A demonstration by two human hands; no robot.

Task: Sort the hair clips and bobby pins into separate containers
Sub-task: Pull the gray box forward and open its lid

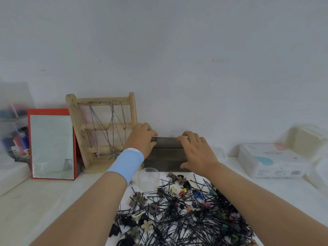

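A dark grey box (166,155) stands against the wall behind the pile. My left hand (142,139), with a light blue wristband, grips its left top corner. My right hand (195,150) holds its right side, fingers curled over the top edge. In front lies a mixed heap of black bobby pins (200,221) and small coloured flower-shaped hair clips (197,195) on the white table. A clear plastic cup (148,177) stands just in front of the box, left of the heap.
A wooden jewellery stand (101,132) hung with chains stands left of the box, a red-framed mirror (52,144) beside it. A clear organiser (14,132) is at far left. A white tissue pack (271,160) lies at right.
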